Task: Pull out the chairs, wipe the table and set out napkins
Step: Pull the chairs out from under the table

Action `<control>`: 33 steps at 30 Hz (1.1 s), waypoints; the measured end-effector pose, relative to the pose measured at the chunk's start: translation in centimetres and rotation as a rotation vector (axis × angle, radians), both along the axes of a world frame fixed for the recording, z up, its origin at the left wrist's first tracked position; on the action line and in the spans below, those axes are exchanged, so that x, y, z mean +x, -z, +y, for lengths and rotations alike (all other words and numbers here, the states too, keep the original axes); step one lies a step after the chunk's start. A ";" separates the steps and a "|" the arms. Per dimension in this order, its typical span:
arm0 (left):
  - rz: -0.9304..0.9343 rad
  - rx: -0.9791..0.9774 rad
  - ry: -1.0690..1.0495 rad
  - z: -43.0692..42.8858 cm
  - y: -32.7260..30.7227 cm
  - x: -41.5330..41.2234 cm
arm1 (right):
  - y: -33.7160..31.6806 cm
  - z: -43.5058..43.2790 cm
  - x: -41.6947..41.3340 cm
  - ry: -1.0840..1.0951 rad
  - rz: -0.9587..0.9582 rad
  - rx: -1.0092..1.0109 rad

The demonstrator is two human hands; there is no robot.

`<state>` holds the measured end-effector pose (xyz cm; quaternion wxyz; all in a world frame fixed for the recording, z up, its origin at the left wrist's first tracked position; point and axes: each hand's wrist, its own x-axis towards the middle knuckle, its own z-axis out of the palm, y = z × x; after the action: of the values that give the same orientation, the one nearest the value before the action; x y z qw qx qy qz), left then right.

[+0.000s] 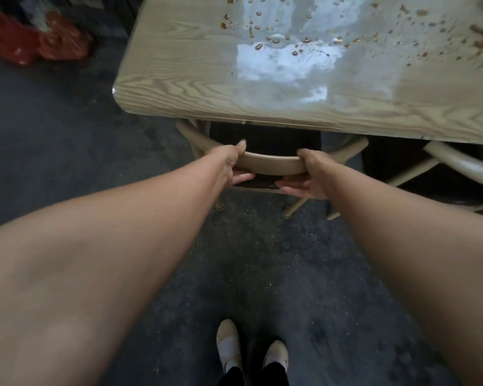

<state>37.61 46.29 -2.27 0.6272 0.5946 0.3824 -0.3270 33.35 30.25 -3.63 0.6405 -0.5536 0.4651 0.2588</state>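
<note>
A beige chair (273, 164) with a curved top rail and a dark seat stands tucked under the near edge of a light wood-grain table (179, 87). My left hand (232, 167) grips the rail's left part, thumb on top and fingers underneath. On the rail's right part sits my right hand (308, 175), closed the same way. Brown droplets and smears (276, 39) spot the far part of the tabletop, which shines with glare. No napkins or cloth are in view.
A second beige chair (463, 165) stands at the right, partly under the table. Red bags (37, 40) lie on the dark floor at the far left. My feet in pale shoes (251, 352) stand on the dark floor behind the chair.
</note>
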 end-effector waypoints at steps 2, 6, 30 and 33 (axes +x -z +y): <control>0.010 0.005 0.008 0.0 0.0 0.2 | -0.2 -0.1 0.0 -0.013 0.024 0.015; 0.023 0.064 0.050 -0.1 -0.3 0.1 | -0.3 -0.2 0.1 -0.031 0.054 0.033; -0.305 0.401 0.415 5.0 -11.8 -1.8 | -12.0 3.2 3.4 -0.881 -0.160 -0.559; -0.379 0.391 0.395 7.0 -14.2 -1.1 | -14.7 5.9 4.5 -0.963 -0.222 -0.606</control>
<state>36.54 53.33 11.92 0.4858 0.8164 0.1918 -0.2463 37.85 36.12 11.09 0.3085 -0.8853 0.1443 0.3166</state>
